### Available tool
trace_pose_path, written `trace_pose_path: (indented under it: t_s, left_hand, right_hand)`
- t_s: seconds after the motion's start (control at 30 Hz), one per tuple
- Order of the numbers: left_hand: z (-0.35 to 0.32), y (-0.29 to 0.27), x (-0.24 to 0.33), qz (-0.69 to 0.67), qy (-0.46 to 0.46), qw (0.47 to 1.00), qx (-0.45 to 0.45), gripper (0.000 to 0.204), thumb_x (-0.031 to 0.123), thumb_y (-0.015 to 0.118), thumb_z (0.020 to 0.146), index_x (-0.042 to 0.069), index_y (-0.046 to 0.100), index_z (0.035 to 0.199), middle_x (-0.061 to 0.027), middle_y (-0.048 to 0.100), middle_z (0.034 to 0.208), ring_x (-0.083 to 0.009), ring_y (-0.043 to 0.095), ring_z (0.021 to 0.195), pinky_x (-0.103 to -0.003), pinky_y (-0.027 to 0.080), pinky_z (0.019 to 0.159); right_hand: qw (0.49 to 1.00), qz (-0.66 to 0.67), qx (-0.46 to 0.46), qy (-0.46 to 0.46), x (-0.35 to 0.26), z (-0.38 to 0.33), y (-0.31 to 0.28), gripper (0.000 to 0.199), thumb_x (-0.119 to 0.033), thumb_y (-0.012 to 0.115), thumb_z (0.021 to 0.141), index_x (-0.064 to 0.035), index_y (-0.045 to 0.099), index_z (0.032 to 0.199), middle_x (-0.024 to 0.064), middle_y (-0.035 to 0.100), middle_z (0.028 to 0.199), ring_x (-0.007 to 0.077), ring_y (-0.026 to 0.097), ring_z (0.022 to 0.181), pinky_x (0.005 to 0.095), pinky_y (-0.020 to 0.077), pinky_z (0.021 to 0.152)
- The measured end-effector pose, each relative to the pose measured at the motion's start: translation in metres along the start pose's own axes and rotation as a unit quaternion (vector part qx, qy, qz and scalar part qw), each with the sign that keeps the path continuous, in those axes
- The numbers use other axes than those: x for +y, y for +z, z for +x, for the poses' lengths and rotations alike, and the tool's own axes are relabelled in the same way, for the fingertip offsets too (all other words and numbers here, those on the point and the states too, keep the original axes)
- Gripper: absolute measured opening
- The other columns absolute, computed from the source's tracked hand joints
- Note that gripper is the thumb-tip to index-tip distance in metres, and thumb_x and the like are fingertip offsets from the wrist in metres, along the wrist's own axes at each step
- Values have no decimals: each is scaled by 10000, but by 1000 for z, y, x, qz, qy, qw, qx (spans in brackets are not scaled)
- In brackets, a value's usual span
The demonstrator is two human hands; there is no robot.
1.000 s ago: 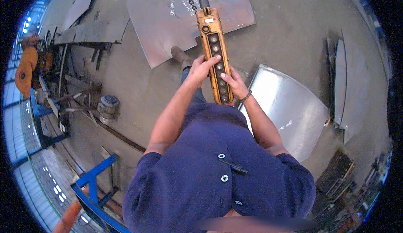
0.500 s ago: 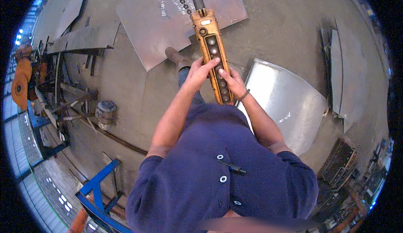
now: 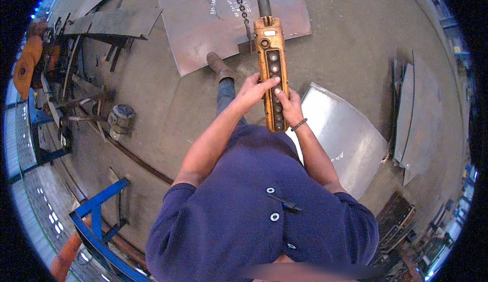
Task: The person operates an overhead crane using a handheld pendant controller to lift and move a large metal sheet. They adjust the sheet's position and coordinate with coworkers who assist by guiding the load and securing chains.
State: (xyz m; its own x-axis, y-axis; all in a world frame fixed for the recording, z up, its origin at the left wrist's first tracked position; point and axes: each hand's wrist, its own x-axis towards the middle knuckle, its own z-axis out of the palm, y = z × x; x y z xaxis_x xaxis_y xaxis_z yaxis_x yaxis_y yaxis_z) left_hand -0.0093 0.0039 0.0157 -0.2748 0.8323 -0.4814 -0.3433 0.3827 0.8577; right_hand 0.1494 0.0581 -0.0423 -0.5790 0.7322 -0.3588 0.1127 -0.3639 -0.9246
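Fingers of the left hand point(image 3: 251, 94) and right hand point(image 3: 292, 110) gripped a long, worn-yellow, hard-cased push-button pendant point(image 3: 274, 69) by its sides; it looked rigid, weighty, best held there.

Dimly and fairly evenly lit, grainy, and strongly bowed toward a black rim.

Glaring white near the left edge of the curved metal sheet point(image 3: 345, 139), duller toward its right edge; muted grey-brown across the floor point(image 3: 168, 109), darkly shadowed under the raised steel plate point(image 3: 117, 24). Reasonably crisp at the yellow pendant controller point(image 3: 270, 38), noisy over the navy shirt point(image 3: 223, 221), smeared into a band at its collar; stretched and soft beside bluish-white spots past the floor's left and right edges.
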Motion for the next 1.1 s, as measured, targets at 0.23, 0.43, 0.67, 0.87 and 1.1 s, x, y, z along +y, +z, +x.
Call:
trace_pose_path:
  t_s: [0.23,0.43,0.67,0.87,1.1]
  left_hand:
    - [10,-5,3,18,30,999,-10,485,342,725,851,11,624,1190,-85,674,1043,-182,626,945,-337,505,849]
    - [4,-9,15,70,34,996,-40,538,415,741,823,10,639,1161,-99,680,1024,-187,626,919,-332,502,811]
    - [-3,-11,17,60,14,995,-75,497,396,727,845,28,653,1171,-95,683,1088,-187,617,1012,-339,469,921]
    - [-5,-10,19,66,12,994,-82,507,388,724,848,18,641,1184,-101,680,1095,-196,615,1029,-343,462,941]
    - [-10,-3,5,9,22,997,-76,505,358,721,855,4,623,1201,-109,679,1086,-194,617,1015,-352,475,932]
  right_hand:
    - [999,-43,-5,-29,-12,7,-1,435,-346,631,924,41,626,1123,56,657,944,122,588,848,288,495,758]
    - [1000,-8,18,-20,-22,-6,9,474,-413,569,948,14,580,1153,48,653,940,111,626,777,263,519,681]
    - [1000,-1,26,0,-8,-14,10,485,-437,540,953,29,591,1079,62,660,893,124,638,727,267,524,651]
    - [1000,10,22,8,-12,-19,11,499,-441,533,953,36,588,1091,73,660,908,134,645,735,283,536,663]
    - [999,-20,25,-38,-8,-28,7,476,-418,546,958,37,585,1092,58,653,933,118,626,766,272,522,671]
